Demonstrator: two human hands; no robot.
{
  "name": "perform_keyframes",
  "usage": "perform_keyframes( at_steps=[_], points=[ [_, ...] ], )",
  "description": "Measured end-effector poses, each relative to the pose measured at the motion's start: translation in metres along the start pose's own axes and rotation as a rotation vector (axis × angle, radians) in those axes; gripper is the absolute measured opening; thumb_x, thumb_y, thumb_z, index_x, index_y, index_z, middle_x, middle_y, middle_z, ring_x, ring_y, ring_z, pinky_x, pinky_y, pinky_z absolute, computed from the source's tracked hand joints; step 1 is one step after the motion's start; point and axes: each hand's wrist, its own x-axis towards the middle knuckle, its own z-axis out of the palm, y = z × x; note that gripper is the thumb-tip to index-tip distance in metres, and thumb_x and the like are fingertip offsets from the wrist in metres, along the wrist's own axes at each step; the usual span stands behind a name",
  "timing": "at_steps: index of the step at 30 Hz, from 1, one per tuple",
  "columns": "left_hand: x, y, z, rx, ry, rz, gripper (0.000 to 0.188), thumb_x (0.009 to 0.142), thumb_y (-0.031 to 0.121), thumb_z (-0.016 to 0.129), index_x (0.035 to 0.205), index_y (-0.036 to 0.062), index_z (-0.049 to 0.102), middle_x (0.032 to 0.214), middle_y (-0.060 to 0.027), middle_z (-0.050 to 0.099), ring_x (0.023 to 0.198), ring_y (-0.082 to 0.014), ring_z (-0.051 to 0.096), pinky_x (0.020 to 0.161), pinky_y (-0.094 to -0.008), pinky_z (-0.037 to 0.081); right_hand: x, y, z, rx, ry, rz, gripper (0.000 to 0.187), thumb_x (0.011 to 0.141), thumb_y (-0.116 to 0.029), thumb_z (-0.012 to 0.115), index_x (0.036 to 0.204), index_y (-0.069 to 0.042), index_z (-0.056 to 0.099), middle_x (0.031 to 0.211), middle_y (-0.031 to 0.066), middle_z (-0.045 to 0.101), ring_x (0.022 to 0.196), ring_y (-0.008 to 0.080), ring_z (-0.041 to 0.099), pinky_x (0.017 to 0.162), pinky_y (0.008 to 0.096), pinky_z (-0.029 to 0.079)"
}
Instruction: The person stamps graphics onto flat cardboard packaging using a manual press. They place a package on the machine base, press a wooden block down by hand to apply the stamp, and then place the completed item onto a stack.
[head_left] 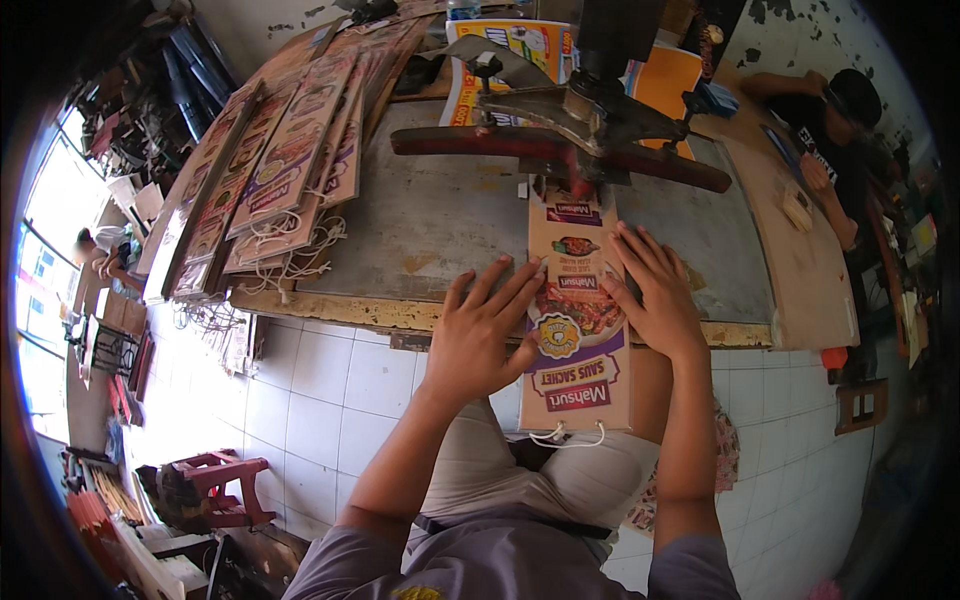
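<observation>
Two bare hands pressed flat on a long printed cardboard strip [577,320] that lay across the front edge of the metal-topped workbench [440,215], its far end under the head of a punching machine [580,125]. The left hand [480,335] and the right hand [655,295] kept their fingers spread open, gripping nothing. A white string loop [568,438] hung from the strip's near end. Stacks of similar strips [290,170] lay at the left.

Bright window glare at left, fisheye-bent, dark-vignetted edges.
</observation>
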Motion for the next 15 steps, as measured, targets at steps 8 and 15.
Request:
perform_keyframes(
  at_steps=[8,15],
  points=[
    [-0.003,-0.001,0.000,0.007,0.013,-0.001,0.064,0.101,0.037,0.061,0.158,0.0074,0.060,0.171,-0.0047,0.052,0.157,-0.0334,0.047,0.128,-0.0577,0.035,0.001,-0.002,-0.002,-0.008,0.023,-0.028,0.066,0.112,-0.049,0.061,0.165,-0.010,0.052,0.174,0.0088,0.047,0.162,0.0314,0.040,0.132,0.0558,0.030],
    [-0.008,-0.003,0.006,-0.002,0.025,-0.025,0.069,0.097,0.033,0.065,0.161,0.0124,0.057,0.175,-0.0022,0.048,0.158,-0.0323,0.045,0.129,-0.0590,0.034,0.000,-0.001,-0.003,0.034,0.005,-0.037,0.065,0.113,-0.047,0.061,0.165,-0.010,0.052,0.174,0.0077,0.047,0.163,0.0321,0.040,0.133,0.0556,0.030]
  ],
)
